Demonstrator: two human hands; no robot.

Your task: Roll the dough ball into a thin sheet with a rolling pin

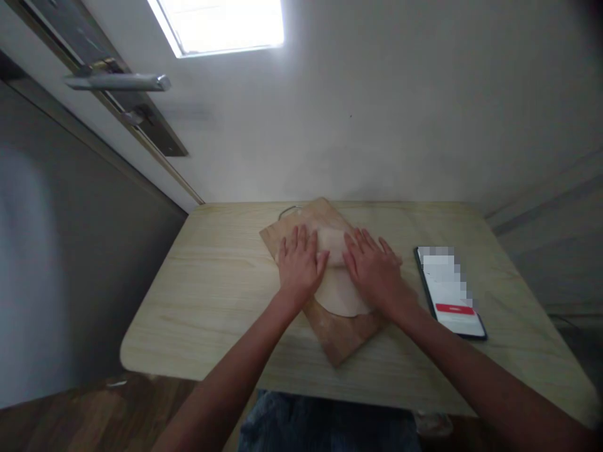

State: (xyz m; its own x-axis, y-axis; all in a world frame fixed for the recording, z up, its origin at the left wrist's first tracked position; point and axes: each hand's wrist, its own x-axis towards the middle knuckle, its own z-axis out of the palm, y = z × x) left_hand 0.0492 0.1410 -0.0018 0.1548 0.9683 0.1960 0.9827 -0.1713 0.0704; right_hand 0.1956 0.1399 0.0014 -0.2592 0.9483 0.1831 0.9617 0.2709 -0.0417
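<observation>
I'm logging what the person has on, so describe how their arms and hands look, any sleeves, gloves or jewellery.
Both arms are bare up to the picture's lower edge, with no sleeve in view. The left hand and right hand wear no gloves. No ring, watch or bracelet shows on fingers or wrists, though the picture is soft.

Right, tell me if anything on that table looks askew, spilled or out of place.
Nothing spilled or damaged. The wooden board sits turned at an angle to the table edge, with the dough under the left hand and right hand. A lit phone lies flat beside the board.
</observation>
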